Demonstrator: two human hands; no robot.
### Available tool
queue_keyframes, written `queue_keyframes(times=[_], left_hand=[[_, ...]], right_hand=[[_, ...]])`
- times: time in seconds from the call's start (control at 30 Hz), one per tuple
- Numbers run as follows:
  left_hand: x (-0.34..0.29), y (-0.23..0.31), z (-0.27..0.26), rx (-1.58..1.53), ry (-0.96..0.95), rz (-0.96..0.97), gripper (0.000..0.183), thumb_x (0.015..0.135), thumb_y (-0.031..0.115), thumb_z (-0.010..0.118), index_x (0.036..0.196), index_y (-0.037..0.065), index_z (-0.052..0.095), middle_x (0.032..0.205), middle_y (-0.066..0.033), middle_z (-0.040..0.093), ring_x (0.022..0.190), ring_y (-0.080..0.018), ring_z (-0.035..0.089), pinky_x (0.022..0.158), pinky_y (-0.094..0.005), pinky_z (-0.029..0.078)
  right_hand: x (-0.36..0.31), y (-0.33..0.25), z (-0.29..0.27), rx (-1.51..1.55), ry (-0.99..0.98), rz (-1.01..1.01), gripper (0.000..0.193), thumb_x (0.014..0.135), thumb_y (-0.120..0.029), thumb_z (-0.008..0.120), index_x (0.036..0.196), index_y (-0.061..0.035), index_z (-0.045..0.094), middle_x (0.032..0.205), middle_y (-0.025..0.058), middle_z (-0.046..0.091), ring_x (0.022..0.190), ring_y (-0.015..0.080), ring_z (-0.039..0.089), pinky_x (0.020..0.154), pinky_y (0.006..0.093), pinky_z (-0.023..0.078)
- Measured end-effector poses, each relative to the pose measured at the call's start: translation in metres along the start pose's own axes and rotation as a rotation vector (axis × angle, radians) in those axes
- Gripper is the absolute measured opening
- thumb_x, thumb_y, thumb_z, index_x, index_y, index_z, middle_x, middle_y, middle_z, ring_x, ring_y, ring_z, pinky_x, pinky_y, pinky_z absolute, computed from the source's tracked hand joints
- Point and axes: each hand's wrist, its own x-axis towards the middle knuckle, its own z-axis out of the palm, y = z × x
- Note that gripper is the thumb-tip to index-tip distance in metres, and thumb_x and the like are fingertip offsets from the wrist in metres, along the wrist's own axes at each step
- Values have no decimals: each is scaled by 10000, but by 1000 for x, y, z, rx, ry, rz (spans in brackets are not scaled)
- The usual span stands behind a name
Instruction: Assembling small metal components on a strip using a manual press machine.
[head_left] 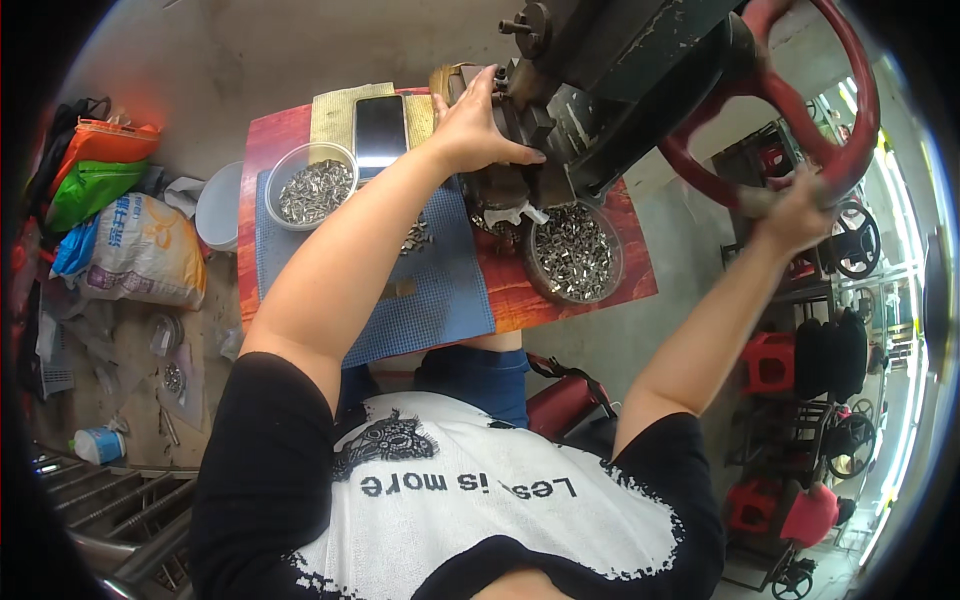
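My left hand (478,130) reaches to the metal die block (515,180) of a dark hand press (630,60). Its thumb and fingers are spread apart at the block, and I see nothing held in it. The right hand (795,212) is wrapped round the lower rim of the press's red handwheel (850,150), slightly blurred. Below the die, a round clear tub (575,255) is full of small shiny metal pieces. Another clear tub (312,187) of metal pieces stands left of my left forearm, and several loose pieces (416,236) lie beside that forearm.
A blue textured mat (430,300) covers part of the red table (620,290). A phone (380,130) lies on a yellow cloth (335,110) at the back. Bags (150,250) and a white bucket (220,205) stand at left. Red stools (768,362) and more handwheels (852,445) are at right.
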Motion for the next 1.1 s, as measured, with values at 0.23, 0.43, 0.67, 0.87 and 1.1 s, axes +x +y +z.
queue_keyframes(times=[0.23, 0.43, 0.67, 0.87, 1.1], left_hand=[[-22, 15, 2, 48, 53, -19, 1431, 492, 575, 903, 1521, -84, 158, 1549, -269, 328, 1481, -335, 279, 1196, -604, 34], [-76, 46, 11, 68, 143, -34, 1385, 492, 498, 919, 1514, -61, 169, 1508, -240, 364, 1448, -342, 318, 1187, -619, 36], [-75, 46, 10, 32, 145, -8, 1375, 508, 479, 921, 1517, -57, 156, 1506, -236, 344, 1456, -354, 278, 1197, -586, 53], [-85, 65, 9, 106, 293, 252, 1371, 511, 407, 939, 1527, -39, 133, 1485, -243, 344, 1444, -369, 274, 1213, -532, 90], [-109, 103, 44, 183, 97, 545, 1275, 505, 350, 915, 1505, -38, 225, 1426, -168, 443, 1447, -352, 303, 1151, -698, 57]], right_hand=[[-14, 17, 8, 120, 54, 78, 285, 749, 56, 635, 1023, 85, 564, 799, 131, 640, 529, 219, 629, 473, 330, 549], [-17, 19, 8, 124, 99, 103, 277, 750, 62, 629, 1019, 91, 566, 762, 139, 646, 500, 219, 618, 460, 324, 538], [-54, 67, 13, 30, 173, -63, 394, 819, 6, 691, 1174, 67, 531, 1042, 166, 632, 754, 243, 680, 609, 361, 586], [-137, -4, -9, 195, -117, 721, 474, 964, -252, 638, 1321, 31, 505, 1198, 93, 611, 1040, 171, 590, 896, 304, 480], [-198, -50, -11, 323, -781, 909, 346, 1014, -278, 600, 1119, 40, 686, 966, 3, 693, 865, 80, 594, 795, 247, 472]])
